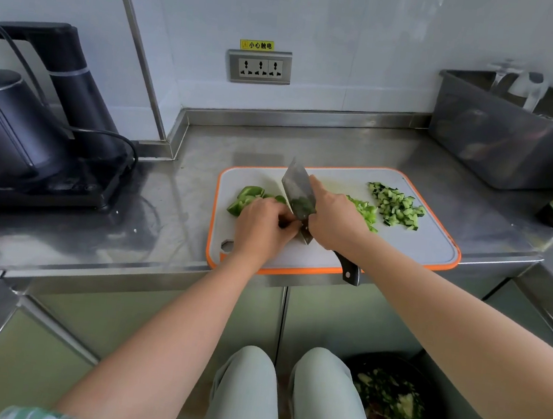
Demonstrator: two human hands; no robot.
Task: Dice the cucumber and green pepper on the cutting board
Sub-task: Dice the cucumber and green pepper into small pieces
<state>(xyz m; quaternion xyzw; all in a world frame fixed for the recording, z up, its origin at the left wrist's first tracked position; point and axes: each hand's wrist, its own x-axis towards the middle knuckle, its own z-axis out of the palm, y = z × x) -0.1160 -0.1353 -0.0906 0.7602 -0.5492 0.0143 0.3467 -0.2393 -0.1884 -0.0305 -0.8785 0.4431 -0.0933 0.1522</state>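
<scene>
On the board (419, 246), left hand (261, 225) holds glossy pepper (247, 194); right hand (334, 219) grips cleaver (296, 185).

Your left hand (261, 226) curls knuckles-up, holding down the green pepper (245, 199); your right hand (334, 221) grips the cleaver (296, 191), forefinger stretched along the blade's back.

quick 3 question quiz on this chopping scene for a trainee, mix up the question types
1. True or false: the right hand grips the cleaver.
2. What lies between the cleaver and the diced cucumber? A carrot slices; B diced pepper; C garlic cloves.
3. Fill in: the uncut pepper pieces are held by the ____.
Key: 1 true; 2 B; 3 left hand.
</scene>
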